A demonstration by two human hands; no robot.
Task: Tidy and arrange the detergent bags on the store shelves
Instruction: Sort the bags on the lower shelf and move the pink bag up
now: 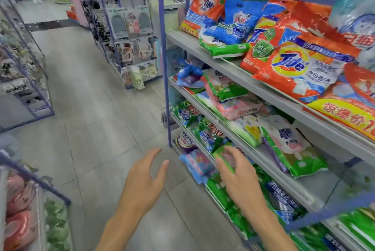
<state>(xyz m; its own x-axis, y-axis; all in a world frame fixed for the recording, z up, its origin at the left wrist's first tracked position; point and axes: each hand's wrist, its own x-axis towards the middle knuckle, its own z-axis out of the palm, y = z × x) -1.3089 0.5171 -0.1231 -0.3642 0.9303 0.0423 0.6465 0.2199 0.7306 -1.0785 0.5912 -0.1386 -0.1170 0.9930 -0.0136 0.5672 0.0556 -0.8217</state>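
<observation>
My right hand [241, 181] reaches into a low shelf, thumb and fingers curled round the top of a green detergent bag [222, 154]. My left hand [142, 177] hovers open over the aisle floor, holding nothing. A light-blue bag [196, 163] sticks out over the shelf edge just left of my right hand. On the grey shelves [203, 51] the bags lie in loose heaps. An orange Tide bag [300, 68] and blue bags [237, 21] lie on top. A pink bag [237, 106] and a green-and-white bag [292, 149] are below.
The shelf unit's purple corner post [166, 88] stands just beyond my hands. A tiled aisle [91, 98] runs ahead. A rack of hanging packets [129, 33] stands further along, a wire rack [22, 68] is at the left, and a bin of pink goods [18, 210] is at the lower left.
</observation>
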